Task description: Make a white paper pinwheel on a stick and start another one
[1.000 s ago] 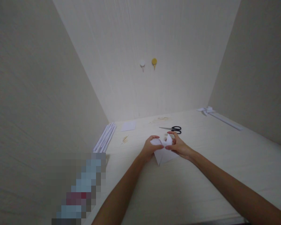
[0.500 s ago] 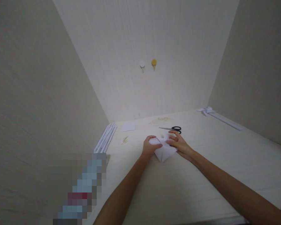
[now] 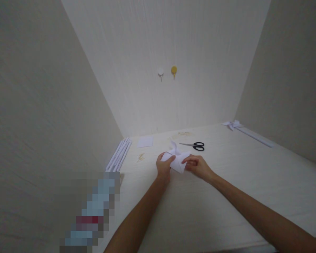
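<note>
Since the earlier frame the folded white paper (image 3: 177,161) has shifted left and lifted; with left hand (image 3: 163,166) and right hand (image 3: 198,166) fingers pinching it, align edges squarely before creasing against the desk (image 3: 226,182).

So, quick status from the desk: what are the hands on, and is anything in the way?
Left hand and right hand both pinching the folded white paper. Paper lifted off the table. Scissors lie just behind, apart.

White folded paper (image 3: 177,160), black-handled scissors (image 3: 195,145), cream table (image 3: 226,182), white hook (image 3: 160,73), yellow hook (image 3: 173,70)
</note>
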Tool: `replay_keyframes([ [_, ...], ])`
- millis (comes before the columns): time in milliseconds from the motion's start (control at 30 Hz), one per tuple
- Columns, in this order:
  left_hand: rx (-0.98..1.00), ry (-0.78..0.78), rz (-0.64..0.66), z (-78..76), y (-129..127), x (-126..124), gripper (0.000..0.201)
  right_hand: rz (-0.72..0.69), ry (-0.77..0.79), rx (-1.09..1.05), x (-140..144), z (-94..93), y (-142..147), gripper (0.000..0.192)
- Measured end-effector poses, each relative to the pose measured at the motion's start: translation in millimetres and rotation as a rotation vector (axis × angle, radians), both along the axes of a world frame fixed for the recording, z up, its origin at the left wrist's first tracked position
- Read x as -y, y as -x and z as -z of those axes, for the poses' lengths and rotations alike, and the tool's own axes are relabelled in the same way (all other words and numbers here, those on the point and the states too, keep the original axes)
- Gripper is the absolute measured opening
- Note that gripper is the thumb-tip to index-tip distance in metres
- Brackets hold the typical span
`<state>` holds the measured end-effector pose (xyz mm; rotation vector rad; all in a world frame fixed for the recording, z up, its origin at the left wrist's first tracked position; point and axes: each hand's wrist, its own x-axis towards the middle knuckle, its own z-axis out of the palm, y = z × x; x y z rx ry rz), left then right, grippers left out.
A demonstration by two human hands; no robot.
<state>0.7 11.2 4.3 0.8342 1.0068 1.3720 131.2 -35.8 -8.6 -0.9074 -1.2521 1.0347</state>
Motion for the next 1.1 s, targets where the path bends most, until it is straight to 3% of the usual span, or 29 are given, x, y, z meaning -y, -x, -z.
replay_keyframes([
  [367,-0.103,-0.052,-0.008,6.0,-5.4,2.8,0.046,0.256,0.009,0.055,-3.4,-2.8,2.1,0.01],
  [800,-0.108,-0.047,0.037,6.0,-8.5,8.2,0.047,0.316,0.039,0.065,-6.6,2.8,1.2,0.018],
  [1100,-0.103,-0.041,0.042,3.0,-9.6,11.0,0.046,0.262,0.044,0.046,-5.7,3.2,0.7,0.016],
])
